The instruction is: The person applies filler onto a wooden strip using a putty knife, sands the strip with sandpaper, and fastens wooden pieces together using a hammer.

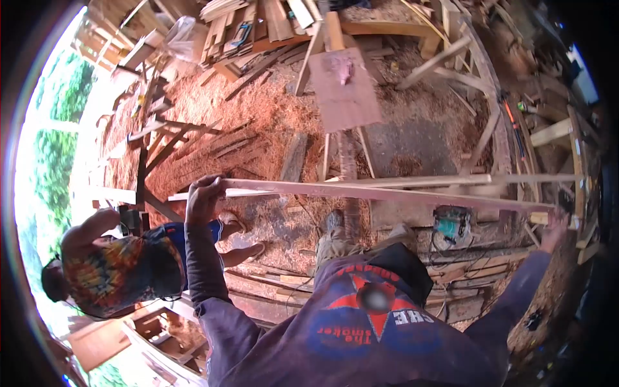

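Observation:
A long, thin reddish board (387, 193) stretches across in front of my body, its right end a little lower in the view. My left hand (205, 195) is closed around its left end. Near the right end is my right hand (556, 226), with its fingers against the board; they look small and blurred there. Behind this board, a paler long strip (445, 180) runs almost parallel to it. A flat brown panel (345, 97) lies on a wooden stand beyond the board.
Another person (122, 264) in a tie-dye shirt stands at the left. A green power tool (451, 226) rests right of my legs. Wood scraps (232, 145) and shavings cover the floor. Timber frames (483, 84) stand at the right, and stacked planks (277, 19) lie at the back.

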`<state>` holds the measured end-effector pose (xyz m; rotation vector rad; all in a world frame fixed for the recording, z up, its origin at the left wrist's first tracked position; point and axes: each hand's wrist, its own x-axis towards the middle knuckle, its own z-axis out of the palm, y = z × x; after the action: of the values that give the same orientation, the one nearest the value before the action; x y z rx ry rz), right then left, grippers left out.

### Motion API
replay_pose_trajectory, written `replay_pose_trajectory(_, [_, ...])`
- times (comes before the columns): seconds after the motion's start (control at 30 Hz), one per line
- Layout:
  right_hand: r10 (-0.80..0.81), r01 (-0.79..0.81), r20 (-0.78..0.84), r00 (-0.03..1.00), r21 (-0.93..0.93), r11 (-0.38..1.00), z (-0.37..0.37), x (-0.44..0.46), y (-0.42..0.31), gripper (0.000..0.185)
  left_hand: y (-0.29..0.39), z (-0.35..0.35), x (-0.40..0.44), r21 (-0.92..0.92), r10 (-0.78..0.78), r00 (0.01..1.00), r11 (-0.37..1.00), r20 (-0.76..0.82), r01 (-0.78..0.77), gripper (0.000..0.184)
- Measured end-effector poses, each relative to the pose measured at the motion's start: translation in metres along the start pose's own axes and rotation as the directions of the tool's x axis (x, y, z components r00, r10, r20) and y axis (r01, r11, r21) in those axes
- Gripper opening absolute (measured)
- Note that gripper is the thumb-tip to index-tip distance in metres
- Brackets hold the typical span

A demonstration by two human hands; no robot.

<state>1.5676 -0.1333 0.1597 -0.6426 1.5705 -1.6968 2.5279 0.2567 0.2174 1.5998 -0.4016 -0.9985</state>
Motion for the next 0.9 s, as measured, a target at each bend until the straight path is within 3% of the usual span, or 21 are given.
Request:
replay_pose_trajectory(0.07, [0.139, -0.139, 0.072, 0.988, 0.0, 0.99, 0.005, 0.0, 0.006, 0.052, -0.009, -0.035, 0.01, -0.107, 0.024, 0.991, 0.994, 0.133, -0.01, 0.021])
replay_pose_trajectory(0.1, [0.165, -0.162, 0.095, 0.982, -0.034, 0.986, 0.013, -0.005, 0.01, 0.053, -0.003, -0.038, 0.008, -0.038, -0.031, 1.0, 0.999, 0.001, 0.031, 0.018])
replay_pose_trajectory(0.33, [0.216, -0.203, 0.043, 0.975, -0.209, 0.957, 0.105, -0.084, -0.005, 0.053, -0.015, -0.114, 0.018, -0.156, -0.128, 0.992, 0.979, 0.003, 0.127, 0.017])
replay_pose_trajectory(0.53, [0.281, -0.243, 0.066, 0.958, -0.341, 0.908, 0.123, -0.052, 0.006, 0.054, -0.034, -0.137, 0.011, -0.205, -0.106, 0.994, 0.972, 0.029, 0.11, 0.021])
replay_pose_trajectory(0.8, [0.24, -0.209, 0.101, 0.966, -0.251, 0.945, 0.134, -0.066, 0.002, 0.061, -0.03, -0.128, -0.009, -0.192, -0.08, 0.995, 0.979, -0.062, 0.067, 0.019])
replay_pose_trajectory(0.87, [0.239, -0.199, 0.182, 0.954, -0.215, 0.956, 0.125, -0.065, 0.001, 0.057, -0.041, -0.131, -0.01, -0.236, -0.073, 0.995, 0.97, -0.074, 0.054, 0.018])
replay_pose_trajectory(0.9, [0.223, -0.187, 0.259, 0.94, -0.158, 0.97, 0.116, -0.06, 0.005, 0.046, -0.046, -0.127, -0.01, -0.262, -0.051, 0.989, 0.965, -0.138, 0.013, 0.017])
